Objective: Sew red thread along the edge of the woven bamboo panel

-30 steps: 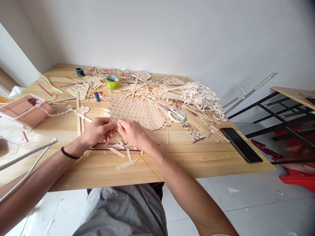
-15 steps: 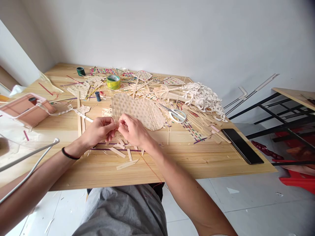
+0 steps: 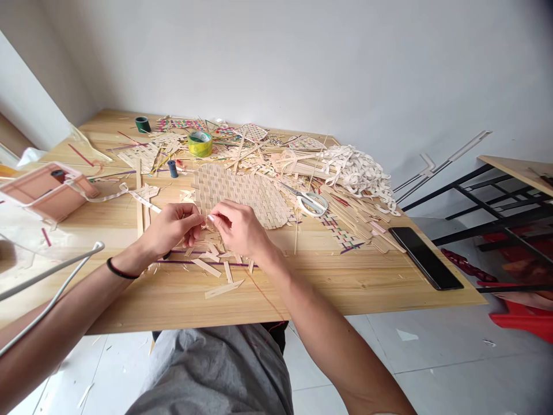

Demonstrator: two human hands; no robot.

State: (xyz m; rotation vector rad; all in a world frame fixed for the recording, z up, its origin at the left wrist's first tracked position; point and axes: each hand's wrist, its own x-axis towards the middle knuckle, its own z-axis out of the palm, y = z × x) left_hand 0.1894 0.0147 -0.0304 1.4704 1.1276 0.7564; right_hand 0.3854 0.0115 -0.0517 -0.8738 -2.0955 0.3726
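Note:
My left hand (image 3: pixel 178 227) is closed in a pinch, thumb against forefinger, above the near part of the table. Facing it, a small gap away, my right hand (image 3: pixel 239 226) pinches as well. Whatever sits between the fingertips is too fine to make out. A thin red thread (image 3: pixel 264 293) runs from below my right hand to the table's front edge. Just behind both hands lies a flat woven piece of pale strips (image 3: pixel 242 193), rounded at its right end. White-handled scissors (image 3: pixel 311 203) rest at its right side. Cut strip pieces (image 3: pixel 207 268) are scattered beneath my hands.
A pink basket (image 3: pixel 56 199) stands at the left, near a white cable (image 3: pixel 64 294). Yellow tape (image 3: pixel 200 144), a blue thread spool (image 3: pixel 172 169) and a green roll (image 3: pixel 142 124) stand farther back. White ribbon (image 3: pixel 354 170) is heaped right; a black phone (image 3: pixel 425 258) lies near the corner.
My fingertips have drawn slightly apart, leaving a small gap between them. My right hand has shifted a little to the right; the things on the table lie as before.

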